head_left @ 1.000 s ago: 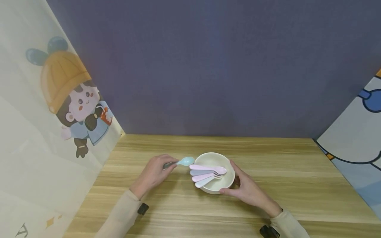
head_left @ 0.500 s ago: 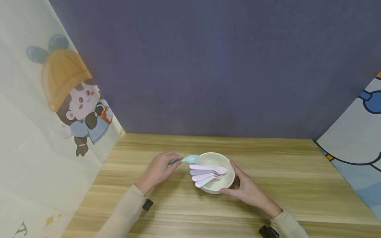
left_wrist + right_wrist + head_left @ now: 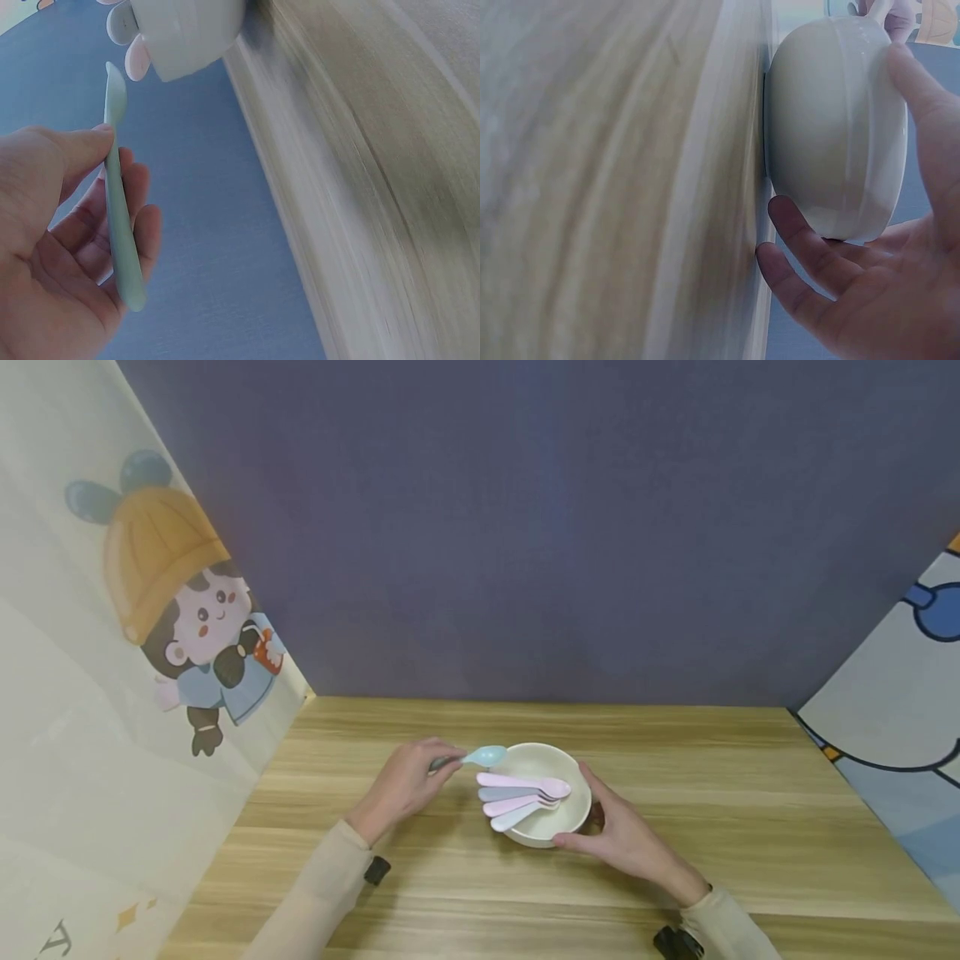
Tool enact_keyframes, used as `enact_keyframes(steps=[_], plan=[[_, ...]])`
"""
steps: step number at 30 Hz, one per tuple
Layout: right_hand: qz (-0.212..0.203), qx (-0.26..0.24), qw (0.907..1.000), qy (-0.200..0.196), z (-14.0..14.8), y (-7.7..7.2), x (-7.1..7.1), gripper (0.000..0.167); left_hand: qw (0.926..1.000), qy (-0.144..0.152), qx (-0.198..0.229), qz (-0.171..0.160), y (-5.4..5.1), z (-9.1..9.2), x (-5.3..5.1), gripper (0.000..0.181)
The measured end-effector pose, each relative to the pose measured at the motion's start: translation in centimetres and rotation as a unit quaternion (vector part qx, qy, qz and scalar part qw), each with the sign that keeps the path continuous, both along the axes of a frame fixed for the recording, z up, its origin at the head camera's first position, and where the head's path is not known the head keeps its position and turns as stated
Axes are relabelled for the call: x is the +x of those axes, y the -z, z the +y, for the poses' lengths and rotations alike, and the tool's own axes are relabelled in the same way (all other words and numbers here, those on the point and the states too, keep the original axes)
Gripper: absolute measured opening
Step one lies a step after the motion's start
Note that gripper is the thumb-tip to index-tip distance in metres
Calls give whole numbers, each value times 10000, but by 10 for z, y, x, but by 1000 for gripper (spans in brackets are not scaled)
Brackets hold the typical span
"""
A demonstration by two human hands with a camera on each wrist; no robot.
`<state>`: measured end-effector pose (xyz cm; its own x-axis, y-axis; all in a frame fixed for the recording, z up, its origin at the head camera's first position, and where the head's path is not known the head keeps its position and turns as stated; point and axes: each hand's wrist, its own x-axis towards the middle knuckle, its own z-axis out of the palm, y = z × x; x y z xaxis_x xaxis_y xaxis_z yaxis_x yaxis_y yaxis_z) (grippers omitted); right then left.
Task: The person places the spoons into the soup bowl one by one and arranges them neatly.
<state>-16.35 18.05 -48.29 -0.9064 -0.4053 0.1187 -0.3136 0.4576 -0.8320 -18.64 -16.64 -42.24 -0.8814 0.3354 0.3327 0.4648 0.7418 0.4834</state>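
My left hand (image 3: 405,781) pinches a light blue spoon (image 3: 489,756) by its handle, between thumb and fingers. The spoon's head points right and lies over the left part of the rim of a white bowl (image 3: 576,814); whether it touches is unclear. Inside that bowl lie a pink spoon (image 3: 517,782), a grey utensil (image 3: 504,794), a second pink utensil (image 3: 508,807) and a pale one (image 3: 513,817), handles fanned over the left rim. Their overlapping heads are hard to tell apart. Thumb and fingers of my right hand (image 3: 626,835) hold the bowl's right side.
The bowl stands on a wood-grain table (image 3: 750,827). A dark blue-grey panel (image 3: 555,543) rises behind the table. Cartoon-printed panels flank it, a white one (image 3: 67,635) at left and another (image 3: 885,677) at right.
My left hand has moved right and slightly away with the light blue spoon, bringing its head from beside the bowl to over its rim. The right hand and bowl stay put.
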Motion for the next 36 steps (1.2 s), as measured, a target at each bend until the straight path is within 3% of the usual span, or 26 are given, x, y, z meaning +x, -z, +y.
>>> enact_keyframes(steps=[10, 27, 36], plan=[[-9, -5, 10000, -23, -1, 0, 0, 126, 9999, 43, -92, 77, 1, 2, -5, 19], [5, 288, 9995, 84, 0, -3, 3, 126, 9995, 41, -158, -280, -2, 16, -9, 21], [47, 225, 9997, 78, 0, -2, 2, 125, 9995, 83, -246, -201, -3, 18, -12, 20]])
